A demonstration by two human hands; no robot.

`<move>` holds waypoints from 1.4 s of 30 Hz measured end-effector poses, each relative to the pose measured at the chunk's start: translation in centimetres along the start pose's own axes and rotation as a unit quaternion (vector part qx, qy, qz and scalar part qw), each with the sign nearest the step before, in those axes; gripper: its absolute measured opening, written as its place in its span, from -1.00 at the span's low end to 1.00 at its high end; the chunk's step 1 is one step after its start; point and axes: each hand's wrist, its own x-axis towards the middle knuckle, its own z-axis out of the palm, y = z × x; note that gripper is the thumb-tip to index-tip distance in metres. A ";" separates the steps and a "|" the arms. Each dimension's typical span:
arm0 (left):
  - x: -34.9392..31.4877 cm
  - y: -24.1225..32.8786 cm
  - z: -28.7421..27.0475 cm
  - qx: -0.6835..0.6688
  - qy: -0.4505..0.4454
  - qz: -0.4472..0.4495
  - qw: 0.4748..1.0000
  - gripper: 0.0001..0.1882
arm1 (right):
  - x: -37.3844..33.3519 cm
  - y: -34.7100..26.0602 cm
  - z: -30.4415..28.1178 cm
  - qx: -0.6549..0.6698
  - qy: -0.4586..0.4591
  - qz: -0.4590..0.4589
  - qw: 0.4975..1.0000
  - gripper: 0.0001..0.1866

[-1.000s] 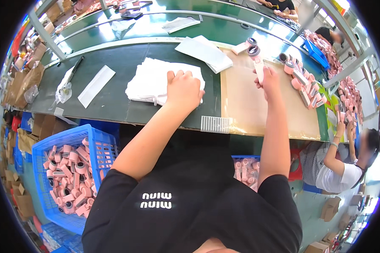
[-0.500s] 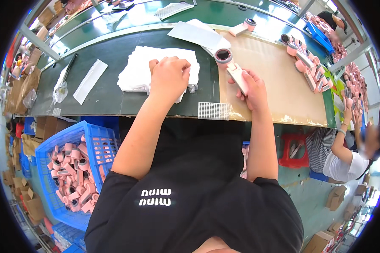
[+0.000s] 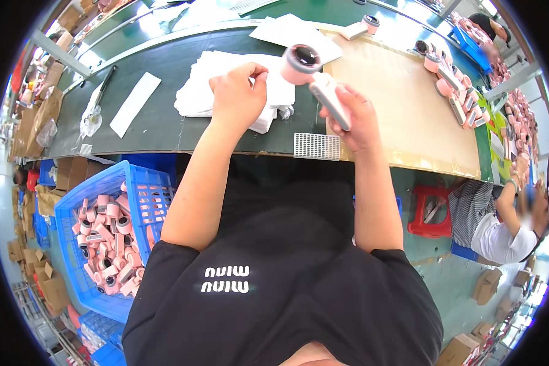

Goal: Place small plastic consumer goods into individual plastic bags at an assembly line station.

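In my right hand (image 3: 361, 119) is a pink handheld device (image 3: 299, 72) with a round, glossy dark-faced head and a handle with a grey strip. My fingers are wrapped round the handle, and the head points up and left toward my other hand. My left hand (image 3: 241, 94) is over a stack of thin white sheets or bags (image 3: 195, 91), its fingers curled and thumb and forefinger close together. Whether anything is pinched between them is hidden. A small white grid piece (image 3: 316, 146) lies at the table's near edge.
More pink devices lie in a pile (image 3: 457, 91) on the brown board (image 3: 402, 110); a single one (image 3: 361, 27) lies farther back. A blue basket (image 3: 94, 305) full of them stands below the table at left. At right sits a co-worker (image 3: 500, 235) near a red stool (image 3: 430, 210).
My right hand has tilted the pink device, so its grey strip now shows and its head sits higher and farther left. My left hand stays over the white stack, fingers still curled.
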 end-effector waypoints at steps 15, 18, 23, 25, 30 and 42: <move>-2.5 2.6 -1.0 -0.047 0.053 0.223 0.972 -0.94 | -0.9 -0.9 6.0 -0.243 0.061 0.041 0.967 -0.71; -4.4 3.8 -0.9 -0.043 0.031 0.247 0.968 -0.92 | -0.3 0.1 4.4 -0.169 0.025 0.073 0.983 -0.71; -7.0 4.5 -0.8 -0.114 0.069 0.250 0.959 -0.90 | -0.3 3.5 2.7 0.317 -0.121 0.170 0.925 -0.58; -7.9 4.8 -0.9 -0.128 0.074 0.241 0.959 -0.89 | -1.0 4.2 3.5 0.434 -0.162 0.182 0.867 -0.59; -9.4 5.7 -0.6 -0.255 0.098 0.243 0.931 -0.87 | -2.2 4.9 5.8 0.315 -0.113 0.084 0.939 -0.60; -11.1 5.2 -0.3 -0.312 0.046 0.211 0.925 -0.83 | -3.1 4.7 6.9 0.041 0.124 -0.160 0.979 -0.68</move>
